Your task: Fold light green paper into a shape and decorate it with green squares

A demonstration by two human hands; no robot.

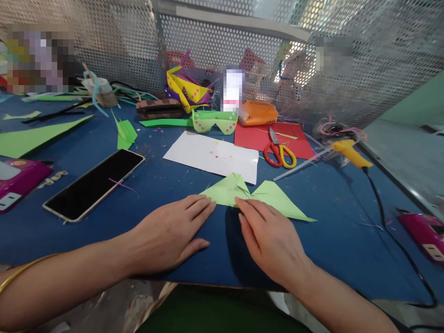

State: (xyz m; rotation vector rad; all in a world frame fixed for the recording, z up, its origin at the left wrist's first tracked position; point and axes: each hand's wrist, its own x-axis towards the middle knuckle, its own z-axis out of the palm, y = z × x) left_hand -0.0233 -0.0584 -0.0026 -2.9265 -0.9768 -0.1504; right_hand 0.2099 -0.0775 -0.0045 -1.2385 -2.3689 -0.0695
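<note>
Both hands lie flat, fingers spread: left hand [169,233] and right hand [268,236] press the folded green paper [256,194] on the blue bench [333,231], neither grip closed.

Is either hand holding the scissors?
No, the scissors lie untouched on the red paper, while both the left hand and right hand press the green folded paper.

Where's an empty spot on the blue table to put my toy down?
Bare blue table lies right of the folded green paper, up to the black cord. A smaller patch sits between the phone and the white sheet. The back is crowded: scissors, red paper, paper glasses. Both hands, left and right, fill the front.
</note>
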